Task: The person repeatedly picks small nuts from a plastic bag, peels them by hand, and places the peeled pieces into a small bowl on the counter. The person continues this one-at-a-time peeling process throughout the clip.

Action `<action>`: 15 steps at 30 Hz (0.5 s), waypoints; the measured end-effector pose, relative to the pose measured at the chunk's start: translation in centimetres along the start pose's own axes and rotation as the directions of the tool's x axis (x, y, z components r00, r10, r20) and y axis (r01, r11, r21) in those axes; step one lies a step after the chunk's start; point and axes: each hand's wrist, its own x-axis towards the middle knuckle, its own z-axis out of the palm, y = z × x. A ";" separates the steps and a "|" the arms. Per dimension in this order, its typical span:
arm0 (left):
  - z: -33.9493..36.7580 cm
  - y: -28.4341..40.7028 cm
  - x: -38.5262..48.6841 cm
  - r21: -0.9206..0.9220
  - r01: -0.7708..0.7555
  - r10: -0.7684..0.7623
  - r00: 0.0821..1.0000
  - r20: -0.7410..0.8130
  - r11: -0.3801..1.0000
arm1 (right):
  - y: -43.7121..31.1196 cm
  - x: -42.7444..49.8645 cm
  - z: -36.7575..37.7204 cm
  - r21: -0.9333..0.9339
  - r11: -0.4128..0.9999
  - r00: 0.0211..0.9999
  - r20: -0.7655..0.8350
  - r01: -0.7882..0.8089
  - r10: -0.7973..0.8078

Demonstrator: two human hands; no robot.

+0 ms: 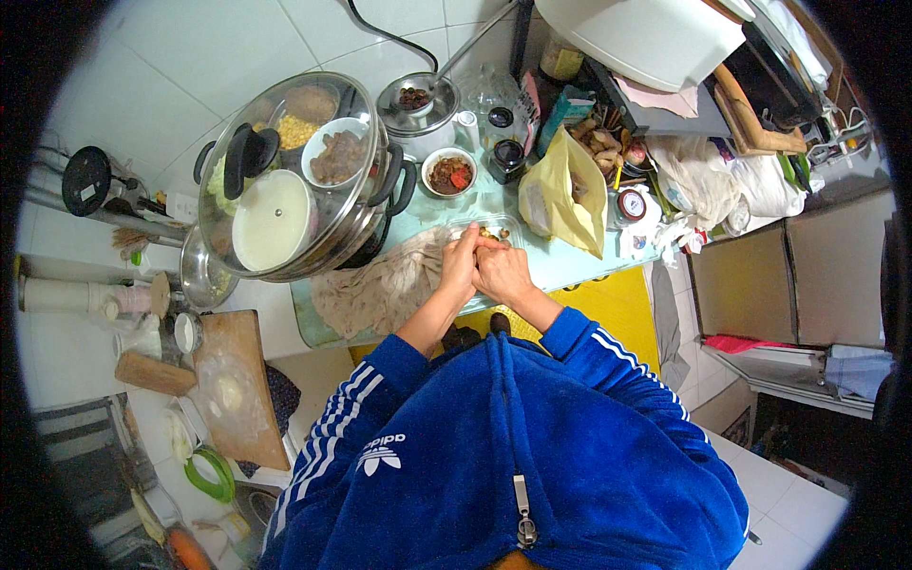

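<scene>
Close together at the table's near edge, my left hand [458,265] and my right hand [501,269] touch each other, and whatever lies between the fingers is hidden. Just beyond them is a clear plastic tray [514,226] with small brown and yellowish pieces in it. A stained cloth [381,281] lies to the left of my left hand. Farther back stands a white bowl [450,187] of dark and red dried spices. An open yellow bag [564,192] is upright to the right of the tray.
A large steamer with a glass lid [335,235] holds several bowls at the left. Behind are a lidded pot [427,128] and dark-lidded jars [507,153]. A floured wooden board [239,385] lies at lower left. Bags and a red-lidded jar [631,205] crowd the right.
</scene>
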 end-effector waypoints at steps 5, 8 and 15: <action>0.4 -0.9 0.5 0.037 0.045 -0.040 0.991 -0.125 0.998 | 0.7 -0.8 0.7 0.035 0.998 0.993 0.113 -0.046 0.042; 0.0 -1.2 0.8 0.116 0.082 -0.064 0.986 -0.154 0.990 | 0.8 -1.0 0.9 0.087 0.995 0.993 0.106 -0.056 0.046; -2.2 -0.3 1.5 -0.078 0.099 -0.093 0.992 0.080 0.992 | 1.2 -0.1 0.5 0.292 0.930 0.957 0.246 -0.223 0.152</action>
